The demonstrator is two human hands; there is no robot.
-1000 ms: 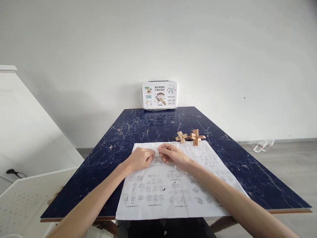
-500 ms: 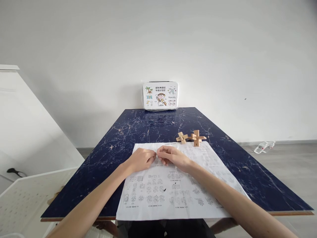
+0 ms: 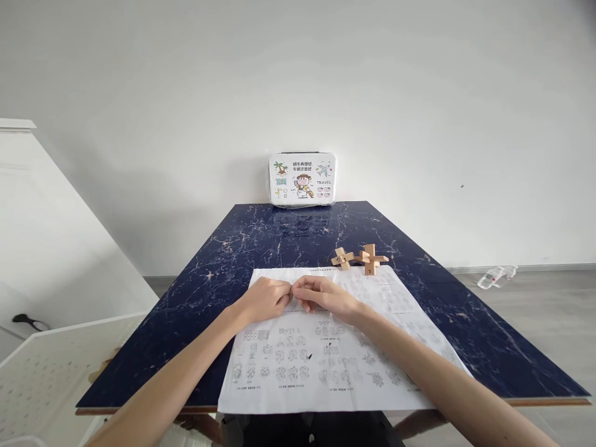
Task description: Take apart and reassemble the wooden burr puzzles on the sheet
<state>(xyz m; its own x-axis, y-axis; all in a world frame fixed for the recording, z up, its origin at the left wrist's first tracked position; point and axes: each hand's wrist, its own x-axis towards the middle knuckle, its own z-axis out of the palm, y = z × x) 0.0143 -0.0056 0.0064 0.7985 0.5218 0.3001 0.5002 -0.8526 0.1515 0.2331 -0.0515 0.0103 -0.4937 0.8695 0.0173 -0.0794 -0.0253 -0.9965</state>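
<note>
My left hand [image 3: 266,299] rests on a printed paper sheet [image 3: 270,397] covered in small line diagrams, its fingers curled closed. From the right, my right hand [image 3: 327,296] meets it, fingers bent and drawn together. The fingertips of both hands touch or nearly touch over the upper part of the sheet. Whatever they may hold is hidden by the fingers. Past my right hand, at the sheet's far edge, are a small wooden interlocking puzzle [image 3: 343,258] and a larger wooden interlocking puzzle [image 3: 371,259], side by side.
The sheet lies on a dark blue marble-patterned table [image 3: 209,261]. A white case with cartoon prints [image 3: 302,179] stands at the table's far end against the wall. To the left is a white perforated surface [image 3: 41,366]. A clear plastic item [image 3: 497,277] lies on the floor at right.
My right hand has shifted slightly to the left, closing the small gap to my left hand's fingertips. My left hand and the wooden puzzles stay in place.
</note>
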